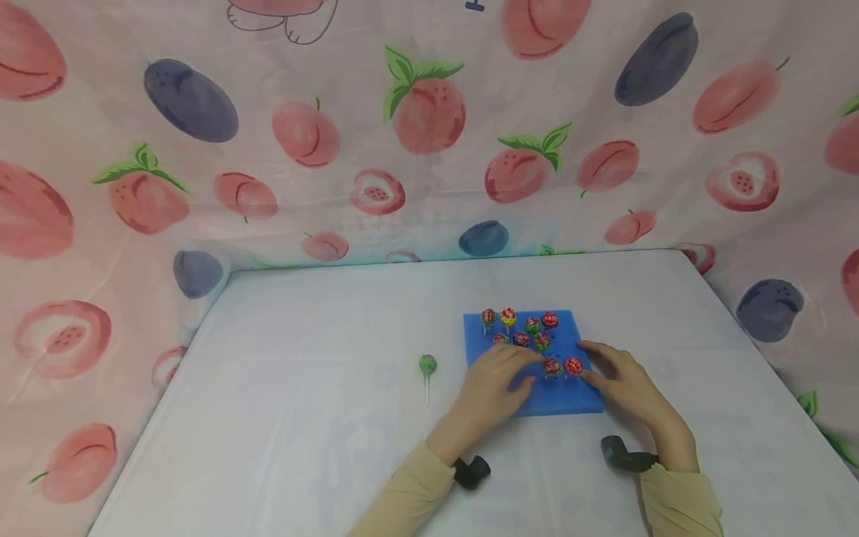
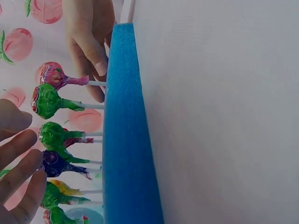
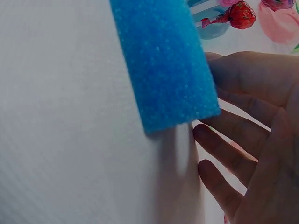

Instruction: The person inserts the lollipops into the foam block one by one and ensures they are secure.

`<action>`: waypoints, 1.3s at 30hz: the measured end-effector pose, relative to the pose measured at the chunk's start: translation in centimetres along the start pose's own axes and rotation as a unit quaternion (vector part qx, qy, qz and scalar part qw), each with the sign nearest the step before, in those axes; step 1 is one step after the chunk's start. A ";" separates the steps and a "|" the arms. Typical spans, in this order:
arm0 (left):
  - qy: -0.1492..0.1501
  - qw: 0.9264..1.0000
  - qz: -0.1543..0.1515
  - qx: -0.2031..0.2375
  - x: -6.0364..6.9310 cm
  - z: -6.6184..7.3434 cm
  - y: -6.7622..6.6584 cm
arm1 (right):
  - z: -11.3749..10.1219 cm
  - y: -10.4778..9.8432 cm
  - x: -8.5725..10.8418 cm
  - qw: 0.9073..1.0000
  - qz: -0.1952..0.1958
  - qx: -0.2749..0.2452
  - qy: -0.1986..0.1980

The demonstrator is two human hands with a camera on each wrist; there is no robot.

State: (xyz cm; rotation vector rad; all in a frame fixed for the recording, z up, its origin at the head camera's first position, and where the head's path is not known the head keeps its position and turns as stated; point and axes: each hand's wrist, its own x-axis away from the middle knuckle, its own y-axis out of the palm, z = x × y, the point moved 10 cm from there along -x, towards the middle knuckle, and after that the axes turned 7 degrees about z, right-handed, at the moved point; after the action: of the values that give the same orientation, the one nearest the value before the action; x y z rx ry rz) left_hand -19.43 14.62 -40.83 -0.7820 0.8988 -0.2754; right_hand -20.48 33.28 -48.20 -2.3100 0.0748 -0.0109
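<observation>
A blue foam board (image 1: 564, 401) lies on the table with several wrapped lollipops standing in it, their sticks pushed into the foam. My left hand (image 1: 491, 384) hovers over the board's left part. Its fingers (image 2: 18, 154) are loosely bent beside the candy heads, with nothing gripped. At the board's right edge is my right hand (image 1: 627, 382), its fingers (image 3: 229, 149) spread and slightly bent alongside the foam. A red lollipop (image 1: 573, 366) stands close to the right thumb, and another lollipop (image 1: 551, 366) is near the left fingertips. The left hand hides some of the board.
A green lollipop (image 1: 427, 365) with a white stick lies on the white table (image 1: 302, 418), left of the board. Fruit-patterned cloth (image 1: 429, 186) hangs behind and at both sides. Black wrist mounts (image 1: 473, 473) sit on both wrists.
</observation>
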 end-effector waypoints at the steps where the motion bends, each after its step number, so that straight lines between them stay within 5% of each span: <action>1: 0.001 1.000 0.003 0.004 0.1 0.0 -0.2 | 0.0 0.0 0.0 1.000 0.000 0.000 0.001; 20: -0.080 0.995 -0.008 0.060 1.9 -3.0 -3.0 | 0.1 0.1 0.0 1.000 0.000 0.006 0.005; 39: -0.121 0.991 0.048 0.012 4.0 -8.0 -6.8 | 0.2 0.1 -0.1 1.000 0.000 0.009 0.002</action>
State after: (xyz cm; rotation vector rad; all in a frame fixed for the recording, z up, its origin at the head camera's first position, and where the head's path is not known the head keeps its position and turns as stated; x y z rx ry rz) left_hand -22.56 3.89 -41.39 -0.7299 0.7006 -0.1037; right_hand -20.60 33.35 -48.40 -2.2922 0.0768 -0.0174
